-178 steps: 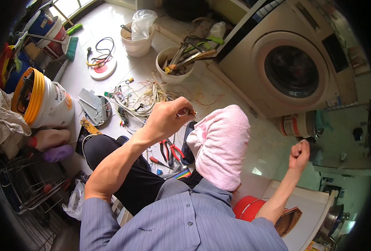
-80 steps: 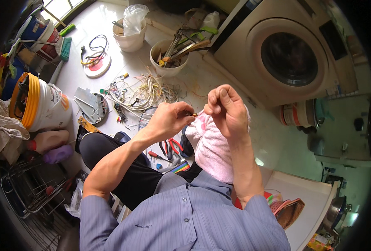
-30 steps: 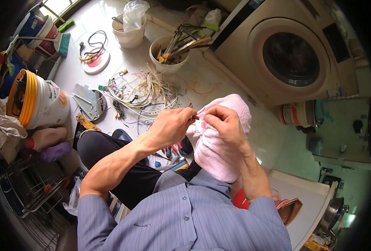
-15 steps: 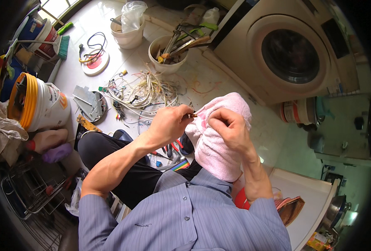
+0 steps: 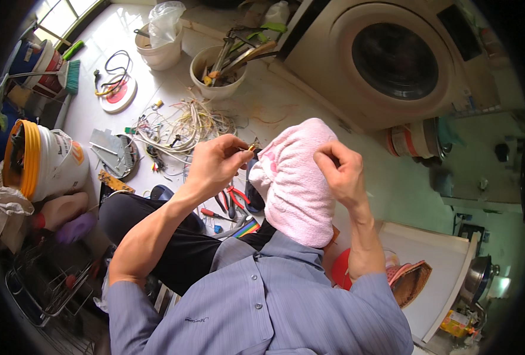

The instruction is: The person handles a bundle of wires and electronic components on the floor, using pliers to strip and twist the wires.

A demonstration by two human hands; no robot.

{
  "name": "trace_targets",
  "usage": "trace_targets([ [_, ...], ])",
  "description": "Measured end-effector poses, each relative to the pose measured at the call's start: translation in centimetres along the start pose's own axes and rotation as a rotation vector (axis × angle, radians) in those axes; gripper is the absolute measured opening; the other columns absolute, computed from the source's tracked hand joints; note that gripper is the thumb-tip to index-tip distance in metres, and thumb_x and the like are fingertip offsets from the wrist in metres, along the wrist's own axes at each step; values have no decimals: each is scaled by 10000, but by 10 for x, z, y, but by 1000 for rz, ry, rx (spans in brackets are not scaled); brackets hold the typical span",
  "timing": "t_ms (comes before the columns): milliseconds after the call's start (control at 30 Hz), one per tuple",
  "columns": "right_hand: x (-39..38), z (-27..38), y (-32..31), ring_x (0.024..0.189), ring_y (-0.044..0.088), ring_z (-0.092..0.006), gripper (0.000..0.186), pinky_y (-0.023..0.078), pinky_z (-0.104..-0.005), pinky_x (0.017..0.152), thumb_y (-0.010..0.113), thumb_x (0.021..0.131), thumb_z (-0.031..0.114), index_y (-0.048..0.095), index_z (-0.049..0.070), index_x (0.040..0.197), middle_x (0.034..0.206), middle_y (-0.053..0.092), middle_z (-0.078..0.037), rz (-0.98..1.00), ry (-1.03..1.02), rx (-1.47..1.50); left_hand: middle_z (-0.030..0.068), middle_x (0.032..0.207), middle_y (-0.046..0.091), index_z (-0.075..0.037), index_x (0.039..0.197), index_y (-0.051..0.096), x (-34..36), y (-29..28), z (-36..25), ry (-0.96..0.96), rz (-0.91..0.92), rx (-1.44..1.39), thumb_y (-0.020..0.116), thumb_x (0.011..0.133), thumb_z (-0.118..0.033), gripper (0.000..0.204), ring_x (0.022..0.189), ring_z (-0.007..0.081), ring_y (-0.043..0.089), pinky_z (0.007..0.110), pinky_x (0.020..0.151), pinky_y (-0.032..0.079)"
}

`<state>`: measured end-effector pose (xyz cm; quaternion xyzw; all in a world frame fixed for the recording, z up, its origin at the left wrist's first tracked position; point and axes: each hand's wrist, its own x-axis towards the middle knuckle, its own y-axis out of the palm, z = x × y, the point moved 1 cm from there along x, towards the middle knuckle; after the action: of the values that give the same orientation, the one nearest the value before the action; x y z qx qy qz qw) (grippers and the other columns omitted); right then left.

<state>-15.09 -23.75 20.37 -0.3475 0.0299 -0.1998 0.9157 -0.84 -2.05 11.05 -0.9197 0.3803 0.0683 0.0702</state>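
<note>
A small brass-coloured metal piece (image 5: 252,146) is pinched between the thumb and forefinger of my left hand (image 5: 218,164), left of the towel's far end. A pink towel (image 5: 298,189) is draped over my right knee, bunched into folds. My right hand (image 5: 342,171) is closed in a pinch above the towel's right side. Whatever its fingertips hold, if anything, is too small to make out. On the floor beyond my left hand lies a tangled heap of stripped wires and cables (image 5: 194,124).
Red-handled pliers (image 5: 233,198) and a red-handled screwdriver (image 5: 211,213) lie between my legs. A bucket of tools (image 5: 218,92) and a white bucket with a plastic bag (image 5: 161,56) stand farther off. At the far right is a washing machine (image 5: 333,77); a yellow-rimmed bucket (image 5: 67,160) stands left.
My hands have moved apart: the right has drawn away rightward from the towel's middle, and the left has lifted the brass piece off the towel's edge. The whole view has shifted slightly.
</note>
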Motion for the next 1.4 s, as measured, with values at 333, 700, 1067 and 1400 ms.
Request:
trace_targets([
  [333, -2, -2, -47, 664, 462, -44, 71, 381, -227, 577, 638, 955, 48, 651, -7, 912, 733, 555, 41, -217, 41, 0, 142, 837, 734, -11, 1038, 720, -5, 0, 4, 309, 8, 347, 750, 875, -56, 172, 716, 201, 719, 321, 655, 555],
  [700, -7, -30, -43, 676, 453, -35, 106, 375, -232, 588, 644, 960, 71, 650, -7, 889, 717, 542, 42, -263, 88, -23, 115, 927, 752, 36, 1115, 678, 5, -16, -2, -125, -53, -384, 675, 964, -64, 181, 786, 158, 733, 255, 638, 574],
  [1067, 0, -22, -75, 704, 440, -35, 109, 357, -201, 619, 635, 988, 95, 668, 7, 934, 796, 543, 68, -499, 26, 50, 129, 875, 748, 1, 1117, 698, -3, -11, 15, 216, 11, 339, 723, 911, -46, 213, 758, 164, 720, 300, 658, 553],
  [1400, -30, -97, -70, 767, 572, -98, 171, 466, -269, 702, 628, 962, 121, 687, -40, 977, 859, 672, -6, -228, 282, -246, 72, 883, 745, 24, 1115, 677, 0, -15, 10, -10, -11, -95, 681, 957, -47, 173, 757, 101, 682, 247, 661, 550],
])
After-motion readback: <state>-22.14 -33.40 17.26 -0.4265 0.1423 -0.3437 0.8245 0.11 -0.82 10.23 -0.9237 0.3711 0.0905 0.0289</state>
